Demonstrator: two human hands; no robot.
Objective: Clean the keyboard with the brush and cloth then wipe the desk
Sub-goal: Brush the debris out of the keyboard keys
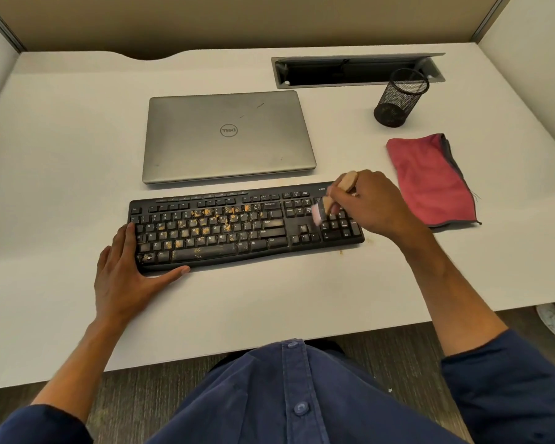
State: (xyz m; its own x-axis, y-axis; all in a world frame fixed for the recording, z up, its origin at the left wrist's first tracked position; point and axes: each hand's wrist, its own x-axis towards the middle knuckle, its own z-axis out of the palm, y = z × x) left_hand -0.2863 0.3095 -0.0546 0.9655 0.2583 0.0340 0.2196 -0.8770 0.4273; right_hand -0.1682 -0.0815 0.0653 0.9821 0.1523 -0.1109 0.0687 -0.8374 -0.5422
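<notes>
1. Head view: left hand (127, 277) lies flat, fingers straight, against the keyboard (244, 227) on the worktop (61, 155).
2. Right hand (370, 205) grip curls around the brush (332, 200), bristles over the number pad.
3. Red cloth (430, 179) lies right.

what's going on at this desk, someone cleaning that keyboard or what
Yes. A person is brushing a black keyboard speckled with orange crumbs. The right hand grips a small wooden brush over the keys at the right end, while the left hand lies flat against the left end, steadying it. Most crumbs sit on the letter keys. A red cloth lies unused on the desk, and a closed laptop sits behind the keyboard.
</notes>
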